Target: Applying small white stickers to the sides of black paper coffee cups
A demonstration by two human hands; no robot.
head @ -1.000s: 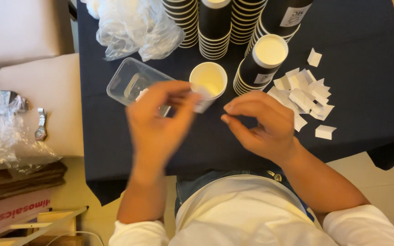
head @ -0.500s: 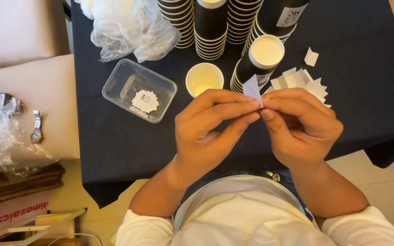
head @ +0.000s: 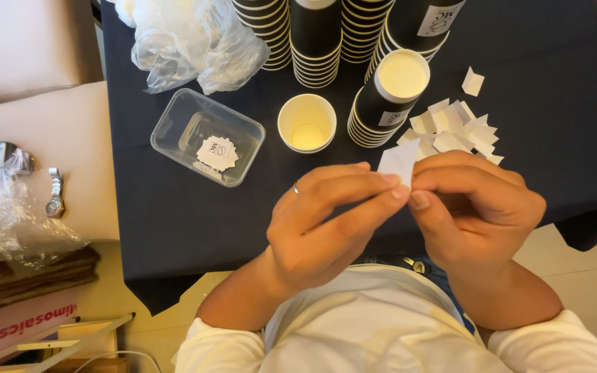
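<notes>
Paper slip: thin, white, matt.
Loose paper pieces: white, matt.
Single cup: paper, pale yellow inside, smooth.
Stacked cups: paper, black ribbed walls.
Tray: clear glossy plastic.
Bag: crinkled shiny film.
Desk cloth: dark navy fabric, matt.
Wristwatch: metal, shiny.

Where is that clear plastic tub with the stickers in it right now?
The clear plastic tub sits on the dark tablecloth, left of the open yellow-lined cup and just below the crumpled plastic bag.
</notes>
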